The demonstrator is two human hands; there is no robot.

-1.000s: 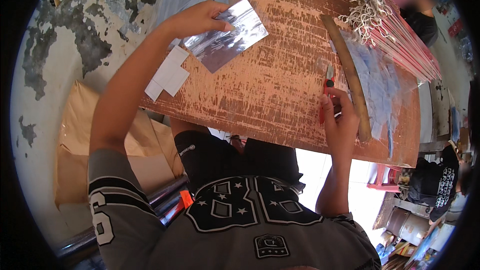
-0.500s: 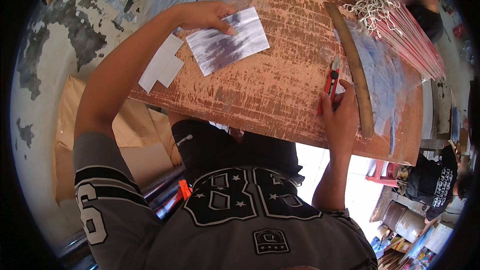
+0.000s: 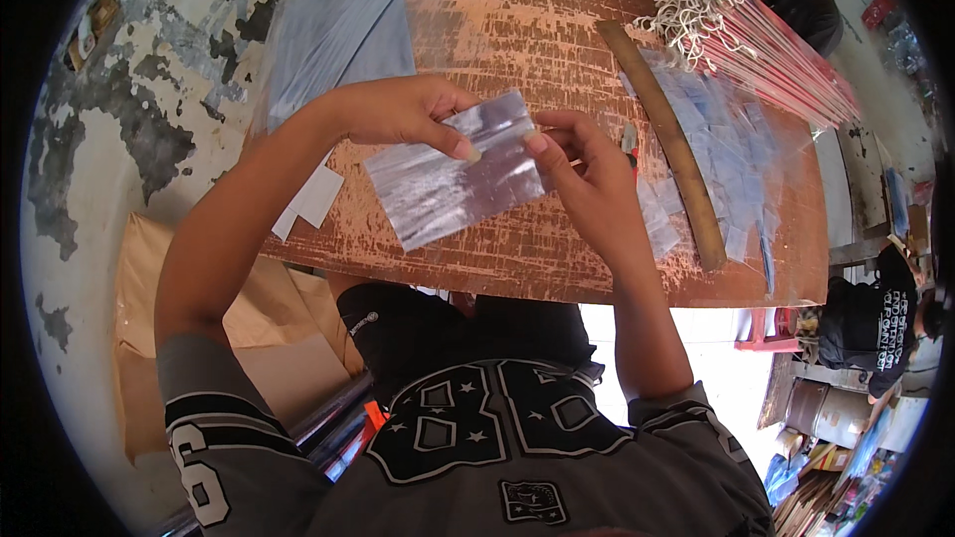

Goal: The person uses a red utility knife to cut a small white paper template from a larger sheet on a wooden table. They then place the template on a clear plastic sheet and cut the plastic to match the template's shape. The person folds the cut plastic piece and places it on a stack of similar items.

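A glossy, silvery plastic sheet is held above the worn wooden table, between both hands. My left hand pinches its far edge, thumb on top and fingers behind. At the right end, my right hand grips the sheet's edge between thumb and fingers. A red cutter knife lies just beyond my right hand, partly hidden by it. White cut card rests on the table under my left forearm.
A long brown strip lies on the right, beside scattered bluish plastic pieces. Farther right is a bundle of pink sticks with white strings. Bluish plastic sheets lie at the far left. Two people are at the right.
My right hand has let go of the red cutter knife and moved left to take the plastic sheet's right edge. The sheet and my left hand sit lower in view.
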